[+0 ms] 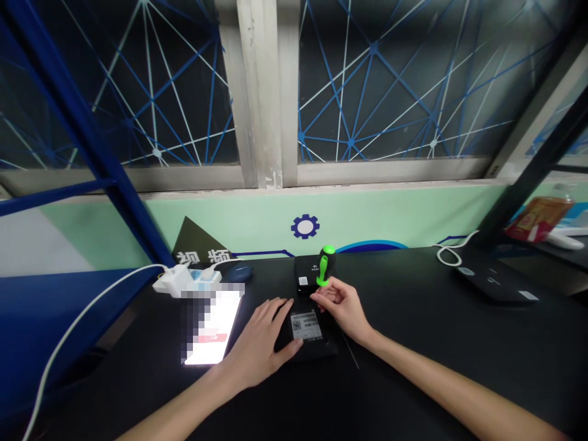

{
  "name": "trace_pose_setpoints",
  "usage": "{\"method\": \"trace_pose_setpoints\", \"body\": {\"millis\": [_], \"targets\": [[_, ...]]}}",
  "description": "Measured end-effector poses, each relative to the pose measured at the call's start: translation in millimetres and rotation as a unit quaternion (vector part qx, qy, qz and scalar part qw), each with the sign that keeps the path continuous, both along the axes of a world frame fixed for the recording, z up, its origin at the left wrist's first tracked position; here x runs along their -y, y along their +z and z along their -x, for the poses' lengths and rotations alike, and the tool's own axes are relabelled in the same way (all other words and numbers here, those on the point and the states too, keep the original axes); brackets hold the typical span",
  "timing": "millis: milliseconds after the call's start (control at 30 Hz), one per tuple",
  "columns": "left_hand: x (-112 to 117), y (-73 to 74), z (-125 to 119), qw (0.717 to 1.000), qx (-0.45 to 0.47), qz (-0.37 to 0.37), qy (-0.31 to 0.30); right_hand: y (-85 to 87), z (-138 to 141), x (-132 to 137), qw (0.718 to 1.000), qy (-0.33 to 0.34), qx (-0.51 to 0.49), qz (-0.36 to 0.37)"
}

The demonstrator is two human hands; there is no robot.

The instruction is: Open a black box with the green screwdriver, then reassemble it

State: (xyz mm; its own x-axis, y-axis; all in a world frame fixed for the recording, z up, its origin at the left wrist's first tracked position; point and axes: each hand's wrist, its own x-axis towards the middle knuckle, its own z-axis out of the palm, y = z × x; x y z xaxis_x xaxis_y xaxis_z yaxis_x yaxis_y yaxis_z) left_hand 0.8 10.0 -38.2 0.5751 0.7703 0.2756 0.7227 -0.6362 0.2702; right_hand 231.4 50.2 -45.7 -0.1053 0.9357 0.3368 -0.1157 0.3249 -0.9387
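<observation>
A flat black device (315,352) with a white printed label (306,326) lies on the dark table. My left hand (264,340) rests on its left side, fingers stretched out and thumb spread toward the near part of the label. At the far right edge of the device, my right hand (342,306) pinches a screwdriver (325,263) just below its black and green handle. The screwdriver stands roughly upright; its tip is hidden by my fingers. Right behind it sits a small black box (304,274) with a white sticker.
Left of my left hand lies a lit phone or tablet (218,331), partly pixelated. Behind it are a white charger with power strip (177,280) and a dark mouse (239,273). A thin rod or wire (351,352) lies right of the device. Farther right is a black laptop-like slab (493,282).
</observation>
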Motion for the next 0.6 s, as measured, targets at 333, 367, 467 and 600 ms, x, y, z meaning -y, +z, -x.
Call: {"method": "trace_pose_setpoints", "body": {"millis": [333, 367, 467, 600], "targets": [[-0.7, 1.5, 1.3, 1.000, -0.008, 0.022, 0.001, 4.6, -1.7, 3.7, 0.998, 0.000, 0.055, -0.014], [-0.4, 1.6, 1.3, 1.000, -0.007, 0.023, 0.003, 5.4, -2.2, 4.3, 0.998, 0.002, 0.066, -0.018], [0.5, 2.1, 1.3, 1.000, -0.005, 0.025, 0.002, 7.2, -3.3, 5.1, 0.995, 0.006, 0.091, -0.035], [-0.2, 1.6, 1.7, 1.000, -0.004, 0.021, 0.001, 6.1, -3.7, 2.9, 0.994, -0.009, 0.099, -0.044]]}}
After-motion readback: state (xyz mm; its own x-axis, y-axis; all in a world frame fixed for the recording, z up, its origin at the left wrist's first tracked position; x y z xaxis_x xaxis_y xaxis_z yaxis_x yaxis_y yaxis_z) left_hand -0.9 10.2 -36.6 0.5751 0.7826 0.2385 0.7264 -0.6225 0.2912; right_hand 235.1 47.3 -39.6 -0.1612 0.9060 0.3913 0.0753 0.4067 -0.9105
